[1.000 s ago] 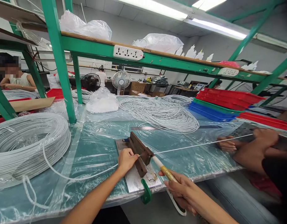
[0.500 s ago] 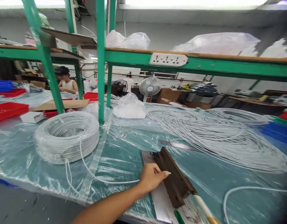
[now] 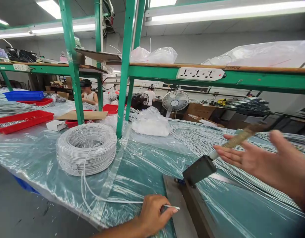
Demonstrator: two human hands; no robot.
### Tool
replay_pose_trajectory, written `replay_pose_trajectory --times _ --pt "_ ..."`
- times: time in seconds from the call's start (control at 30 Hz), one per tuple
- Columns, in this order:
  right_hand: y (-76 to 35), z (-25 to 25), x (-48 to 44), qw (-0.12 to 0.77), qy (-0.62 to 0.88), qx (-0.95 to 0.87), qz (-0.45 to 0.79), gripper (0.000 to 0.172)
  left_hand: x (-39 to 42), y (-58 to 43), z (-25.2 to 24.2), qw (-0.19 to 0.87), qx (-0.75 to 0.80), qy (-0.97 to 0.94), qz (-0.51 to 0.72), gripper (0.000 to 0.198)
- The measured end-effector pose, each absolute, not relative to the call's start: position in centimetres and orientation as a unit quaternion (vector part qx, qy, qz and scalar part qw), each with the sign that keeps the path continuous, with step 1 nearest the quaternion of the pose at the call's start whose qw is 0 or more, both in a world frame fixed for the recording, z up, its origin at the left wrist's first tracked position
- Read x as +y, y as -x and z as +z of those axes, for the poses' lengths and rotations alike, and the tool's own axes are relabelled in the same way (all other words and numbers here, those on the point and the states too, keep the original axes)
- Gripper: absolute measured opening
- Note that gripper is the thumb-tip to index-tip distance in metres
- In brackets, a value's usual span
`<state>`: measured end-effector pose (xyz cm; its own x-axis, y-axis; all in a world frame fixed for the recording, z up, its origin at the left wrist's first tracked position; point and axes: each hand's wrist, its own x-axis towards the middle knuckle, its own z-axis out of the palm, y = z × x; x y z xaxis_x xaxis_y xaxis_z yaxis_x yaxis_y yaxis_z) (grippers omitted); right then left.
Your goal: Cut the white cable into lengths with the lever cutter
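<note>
My left hand [image 3: 154, 213] pinches a white cable [image 3: 125, 201], whose cut end pokes out past the fingertips over the base of a lever cutter [image 3: 177, 205]. The cable runs left to a plastic-wrapped coil [image 3: 86, 148]. The cutter's lever is tilted up, its worn handle [image 3: 238, 138] pointing to the upper right. Beside that handle my right hand [image 3: 258, 162] is slightly blurred, fingers stretched out and thumb apart; the fingertips overlap the handle, and whether they touch it I cannot tell.
Loose loops of pale cable [image 3: 199, 138] spread across the back right of the table, and a metal ruler [image 3: 226, 179] lies beyond the cutter. A green rack post [image 3: 125, 72] rises behind the coil. Red trays [image 3: 23, 120] stand at left; two people sit farther back.
The cutter's lever has gone from lying low to raised. My right hand has come into view at the handle. My left hand appears lower, with the cable end now showing.
</note>
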<state>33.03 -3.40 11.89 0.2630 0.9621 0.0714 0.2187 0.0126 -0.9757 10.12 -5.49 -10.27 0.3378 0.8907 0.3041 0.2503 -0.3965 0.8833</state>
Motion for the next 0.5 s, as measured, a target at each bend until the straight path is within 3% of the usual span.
replay_pose_trajectory --times 0.1,0.3,0.5 --pt "-31.5 13.3 0.7 0.522 0.560 -0.456 0.453 0.082 -5.2 -10.1 -10.9 0.351 0.378 -0.743 0.426 0.031" --pt "-31.4 11.7 6.1 0.456 0.597 -0.512 0.417 0.068 -4.4 -10.8 -13.0 0.324 0.352 -0.764 0.433 0.044" --pt "-30.4 10.4 8.2 0.460 0.618 -0.501 0.395 0.076 -2.9 -12.0 -15.9 0.299 0.364 -0.781 0.411 0.043"
